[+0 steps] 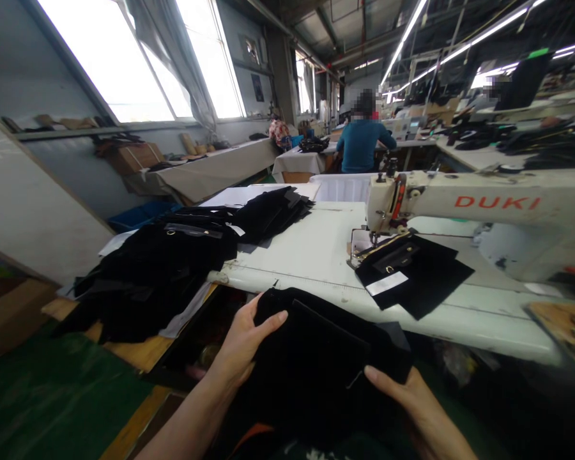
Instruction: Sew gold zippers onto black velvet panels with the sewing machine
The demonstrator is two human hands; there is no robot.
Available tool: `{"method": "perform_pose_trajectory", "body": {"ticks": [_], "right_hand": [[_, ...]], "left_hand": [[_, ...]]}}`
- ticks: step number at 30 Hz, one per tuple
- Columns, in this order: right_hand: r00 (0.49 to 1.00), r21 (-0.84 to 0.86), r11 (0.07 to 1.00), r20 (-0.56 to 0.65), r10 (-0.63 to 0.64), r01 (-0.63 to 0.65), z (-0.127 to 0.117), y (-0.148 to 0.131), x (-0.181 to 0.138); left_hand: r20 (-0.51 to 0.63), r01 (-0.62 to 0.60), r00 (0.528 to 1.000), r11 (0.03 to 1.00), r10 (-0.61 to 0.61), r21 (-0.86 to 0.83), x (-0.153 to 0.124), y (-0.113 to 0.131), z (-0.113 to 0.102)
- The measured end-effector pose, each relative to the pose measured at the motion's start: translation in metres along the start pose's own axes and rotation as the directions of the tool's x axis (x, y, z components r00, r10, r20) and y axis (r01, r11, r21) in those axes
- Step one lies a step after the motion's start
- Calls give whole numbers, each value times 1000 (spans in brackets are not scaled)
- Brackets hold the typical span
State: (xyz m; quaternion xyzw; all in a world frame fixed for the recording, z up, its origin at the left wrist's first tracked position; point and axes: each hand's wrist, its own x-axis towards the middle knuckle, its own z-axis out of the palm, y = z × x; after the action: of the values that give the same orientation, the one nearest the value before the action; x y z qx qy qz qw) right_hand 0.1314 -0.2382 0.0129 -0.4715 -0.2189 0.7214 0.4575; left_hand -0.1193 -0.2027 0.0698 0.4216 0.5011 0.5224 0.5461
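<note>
Between my two hands I hold a black fabric piece [326,332] over my lap, at the table's front edge. My left hand [249,335] grips its upper left corner, thumb on top and fingers behind. My right hand [402,386] pinches its lower right side, with the thumb beside a loose light thread. Beyond it, another black piece [421,281] with a white label and a gold-coloured ring lies under the needle of the sewing machine [479,201]. The fingers behind the cloth are hidden.
A heap of black fabric pieces [163,268] covers the left end of the white sewing table [306,249]. An open drawer [211,345] sits below the table edge. A cardboard box [14,313] stands at far left. A person [364,144] in a teal top sits ahead.
</note>
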Motion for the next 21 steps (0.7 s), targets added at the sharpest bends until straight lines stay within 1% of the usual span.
{"method": "perform_pose_trajectory", "body": {"ticks": [3, 7, 10, 12, 15, 21], "right_hand": [[998, 12, 998, -4, -55, 55, -1, -3, 3], [986, -25, 986, -11, -164, 164, -7, -10, 9], [978, -43, 977, 6, -210, 210, -13, -15, 13], [974, -36, 973, 24, -225, 226, -16, -17, 15], [970, -37, 969, 14, -244, 245, -18, -19, 19], [970, -62, 969, -11, -241, 240, -22, -23, 29]], "left_hand": [[-5, 41, 999, 999, -41, -12, 3, -1, 2], [-8, 175, 985, 985, -175, -7, 11, -5, 4], [-52, 256, 966, 966, -254, 27, 19, -8, 10], [-84, 275, 959, 961, -272, 25, 24, -8, 16], [-112, 263, 959, 965, -260, 13, 30, -8, 25], [-111, 263, 960, 964, -258, 40, 43, -7, 32]]}}
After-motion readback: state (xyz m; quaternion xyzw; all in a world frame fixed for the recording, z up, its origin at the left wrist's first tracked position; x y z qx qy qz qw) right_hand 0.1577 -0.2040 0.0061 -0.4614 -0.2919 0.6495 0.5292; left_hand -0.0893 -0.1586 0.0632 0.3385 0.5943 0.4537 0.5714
